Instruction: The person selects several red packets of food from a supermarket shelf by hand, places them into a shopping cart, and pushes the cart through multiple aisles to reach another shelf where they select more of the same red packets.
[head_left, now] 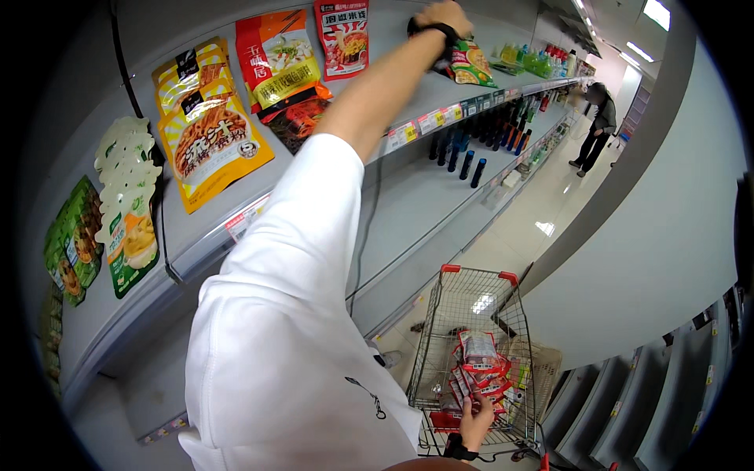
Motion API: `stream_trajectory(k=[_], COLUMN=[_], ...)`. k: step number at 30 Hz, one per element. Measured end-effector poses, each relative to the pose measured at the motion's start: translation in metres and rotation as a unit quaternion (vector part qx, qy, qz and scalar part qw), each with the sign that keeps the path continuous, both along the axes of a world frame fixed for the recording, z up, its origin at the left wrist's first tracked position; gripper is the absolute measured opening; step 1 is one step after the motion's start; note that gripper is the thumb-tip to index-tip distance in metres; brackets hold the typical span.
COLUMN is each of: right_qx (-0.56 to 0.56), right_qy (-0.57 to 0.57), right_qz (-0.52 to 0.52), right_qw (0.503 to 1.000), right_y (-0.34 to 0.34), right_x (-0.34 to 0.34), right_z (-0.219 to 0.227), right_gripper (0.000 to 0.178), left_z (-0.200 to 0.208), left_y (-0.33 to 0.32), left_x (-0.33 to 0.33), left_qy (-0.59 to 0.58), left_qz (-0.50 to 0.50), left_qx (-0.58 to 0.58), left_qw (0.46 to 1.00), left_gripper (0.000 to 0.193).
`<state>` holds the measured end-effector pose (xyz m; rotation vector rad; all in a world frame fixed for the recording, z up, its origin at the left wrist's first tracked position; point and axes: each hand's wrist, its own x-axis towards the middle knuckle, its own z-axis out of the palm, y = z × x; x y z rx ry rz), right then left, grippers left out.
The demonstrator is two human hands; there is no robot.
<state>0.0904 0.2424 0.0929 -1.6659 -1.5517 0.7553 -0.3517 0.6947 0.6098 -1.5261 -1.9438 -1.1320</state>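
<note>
My left arm, in a white sleeve, stretches across the shelf. My left hand (444, 16) is bent at the back of it, above a green and red food packet (473, 64); its fingers are mostly hidden. Low on the right, my right hand (476, 424) reaches into a wire shopping cart (437, 330). Its fingers close on a red food packet (463, 382) in the pile there. A paler packet (477, 348) with a red border lies on top of that pile.
Yellow pouches (208, 141), red pouches (343, 39) and green pouches (75, 239) stand along the upper shelf (385, 102). Dark bottles (466, 165) fill part of the shelf below. Down the aisle stands a person (598, 125). A white column (620, 259) rises beyond the cart.
</note>
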Motion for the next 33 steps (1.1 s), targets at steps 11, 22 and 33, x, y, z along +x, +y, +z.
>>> stream_trajectory(k=[11,22,33], right_qx=[-0.093,-0.120,-0.196], right_qy=[-0.066,-0.064,-0.095], right_qz=[-0.168,-0.216,-0.379], right_qw=[0.979,0.967,0.900], right_y=[0.007,-0.008,-0.011], right_x=[0.060,0.117,0.112], right_z=[-0.039,-0.096,-0.084], right_gripper=[0.026,0.036,0.029], left_z=[0.016,0.008,-0.004], left_y=[-0.033,0.045,0.123], left_x=[-0.209,-0.333,-0.316], left_qy=[-0.084,-0.015,-0.067], left_qz=[0.219,0.158,0.146], left_qx=[0.013,-0.015,-0.072], left_qw=[0.972,0.987,0.984], left_gripper=[0.044,0.040,0.053])
